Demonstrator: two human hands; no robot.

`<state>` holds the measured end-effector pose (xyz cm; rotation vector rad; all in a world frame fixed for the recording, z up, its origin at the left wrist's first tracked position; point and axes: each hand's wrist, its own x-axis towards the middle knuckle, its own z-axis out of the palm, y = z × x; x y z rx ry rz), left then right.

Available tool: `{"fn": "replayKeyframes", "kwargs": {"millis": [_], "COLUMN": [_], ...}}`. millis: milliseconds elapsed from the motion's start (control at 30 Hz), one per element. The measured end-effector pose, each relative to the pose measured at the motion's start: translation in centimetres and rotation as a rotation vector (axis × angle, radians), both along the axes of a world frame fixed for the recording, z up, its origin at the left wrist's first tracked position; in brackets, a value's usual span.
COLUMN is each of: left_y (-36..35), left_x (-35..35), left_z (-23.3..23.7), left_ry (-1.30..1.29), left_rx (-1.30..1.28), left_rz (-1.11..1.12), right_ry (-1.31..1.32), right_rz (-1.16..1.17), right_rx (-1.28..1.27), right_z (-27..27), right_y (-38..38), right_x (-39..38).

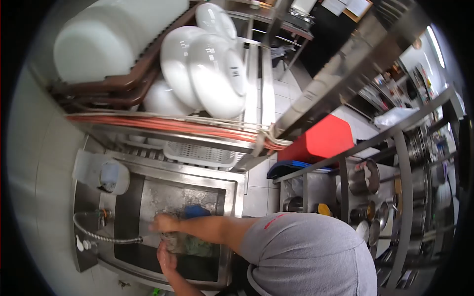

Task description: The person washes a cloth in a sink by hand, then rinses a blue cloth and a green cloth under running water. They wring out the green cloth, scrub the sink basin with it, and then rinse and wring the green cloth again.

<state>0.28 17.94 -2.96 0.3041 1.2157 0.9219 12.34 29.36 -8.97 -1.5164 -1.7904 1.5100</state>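
Observation:
In the steel sink, my right hand reaches in from the right. It is smeared by motion, and its fingers cannot be told apart. Just below it, my left hand is closed against the lower end of a pale, mottled item that I cannot make out clearly. Beside both hands a grey-green, cloth-like mass lies in the sink. A blue item rests above my right forearm.
A hose and a tap are at the left. A white container stands at the sink's corner. White bowls sit on the shelf above, over a white basket. Pots fill the right rack.

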Motion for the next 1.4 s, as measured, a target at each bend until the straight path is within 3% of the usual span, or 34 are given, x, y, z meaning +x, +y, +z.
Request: {"fn": "replayKeyframes", "kwargs": {"millis": [33,67,100,133,167,233,267,300,333,400,433,467,500,533,600,633,667,700,733,767,867,1000,1067,1133,1167,1200,1267,1300,1333,1367,1400], "left_y": [0.2,1.1,2.0,1.9,2.1,3.5,3.9,4.4,4.3,4.7,4.7,4.8,5.2,4.8,3.7,4.4,5.6,6.6,7.2,7.3,7.3,6.4,5.4,4.8,4.8,4.9,4.7,4.8,4.7,4.4,4.1], "left_x": [-0.7,0.5,2.4,3.4,2.7,0.4,0.3,0.7,0.2,-1.3,-1.6,-1.7,-1.9,-0.9,1.2,1.9,2.3,3.1,4.2,4.8,6.2,4.6,3.1,1.6,0.9,0.9,1.1,-0.1,-1.9,-4.0,-5.0], "left_z": [-0.8,0.7,4.1,5.9,5.1,3.2,2.6,2.4,2.5,0.4,-0.2,-1.0,-3.0,-3.9,-5.0,-6.3,-6.9,-6.1,-5.1,-3.8,1.0,0.5,1.2,1.8,1.9,3.0,5.2,4.7,2.9,0.2,-1.2], "left_ry": [0.301,0.293,0.569,0.837,0.828,0.733,0.725,0.539,0.366,0.336,0.148,-0.044,-0.214,-0.209,0.702,0.663,0.172,-0.092,-0.179,-0.236,-0.341,-0.211,-0.136,-0.081,-0.046,-0.047,0.444,0.562,0.561,0.489,0.417], "left_rx": [-0.087,-0.081,0.211,0.504,0.504,0.414,0.427,0.372,0.3,0.154,0.196,0.235,0.137,0.135,0.679,0.572,0.22,0.015,-0.063,-0.108,-0.192,-0.122,-0.065,0.033,0.069,0.072,0.188,0.272,0.283,0.309,0.327], "left_rz": [-0.225,-0.252,-0.245,-0.228,-0.247,-0.486,-0.5,-0.389,-0.283,-0.177,0.127,0.434,0.541,0.547,-0.096,-0.129,0.128,0.313,0.38,0.427,0.58,0.334,0.229,0.109,0.052,0.05,-0.05,-0.038,-0.034,0.126,0.279], "right_ry": [0.017,0.023,0.009,0.113,0.217,0.139,0.062,0.043,0.047,0.184,0.19,0.228,0.266,0.271,0.782,0.593,0.593,0.369,0.145,0.091,0.114,0.086,0.104,0.192,0.292,0.291,0.481,0.481,0.333,0.176,0.177], "right_rz": [0.279,0.567,0.548,0.604,0.649,0.525,0.417,0.26,0.248,0.165,0.156,0.328,0.504,0.51,0.016,-0.095,-0.1,-0.119,-0.132,-0.103,-0.044,0.042,-0.037,0.006,-0.22,-0.222,-0.028,-0.029,0.252,0.528,0.525], "right_rx": [0.386,0.766,0.756,0.441,0.13,0.117,0.111,0.117,0.113,-0.116,-0.118,-0.011,0.092,0.089,-0.309,-0.19,-0.191,0.021,0.226,0.372,0.309,0.233,0.249,0.524,0.444,0.448,-0.013,-0.006,0.118,0.237,0.239], "right_z": [-3.0,-5.1,-3.4,0.3,3.8,6.6,7.7,8.5,8.1,7.3,7.0,6.5,6.5,7.2,9.4,11.0,11.1,10.9,10.1,8.9,10.1,13.0,10.8,7.4,5.8,6.2,7.5,7.6,7.3,7.0,6.9], "right_y": [-0.4,-0.7,-0.7,-0.8,-0.7,-0.4,0.0,0.1,0.1,0.7,0.8,1.2,1.2,1.1,0.5,-0.7,-1.7,-2.6,-3.3,-2.8,-3.6,-3.0,-2.2,0.4,0.9,1.2,1.6,1.4,1.2,1.2,1.2], "right_x": [-0.9,-1.2,-0.5,-0.4,0.0,1.2,1.9,2.5,2.6,3.5,4.0,4.6,5.1,5.1,4.3,2.9,1.2,-0.4,-2.1,-3.1,-3.4,-0.4,-0.7,-0.3,-1.1,-0.7,1.1,1.9,2.9,3.7,4.2]}}
